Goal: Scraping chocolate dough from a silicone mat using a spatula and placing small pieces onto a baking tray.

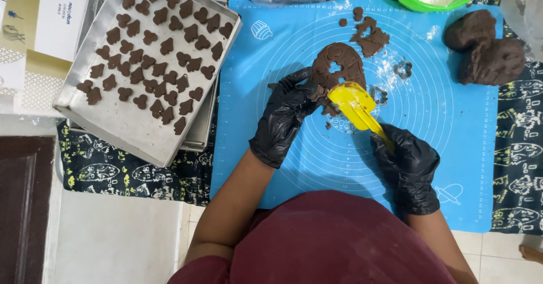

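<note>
Left hand (285,114) in a black glove, fingers curled down onto the lower-left edge of the rolled-out brown dough (339,69), pinching at it near the yellow spatula (356,107). Right hand (408,168), also gloved, wrapped shut around the spatula's handle, blade tip slid right up against the dough's bottom edge. Dough sheet sitting near the middle of the blue mat (452,125), full of cut-out holes. Dough scraps (370,35) just above it, small metal cutter (403,69) off to the right, a second cutter (379,95) right beside the blade. Two dark dough lumps (486,49) on the mat's upper-right corner, touching each other. Green bowl (438,4) of flour at the top edge. Metal tray (121,120) well off to the left, loaded with rows of cut brown cookies (161,52).
</note>
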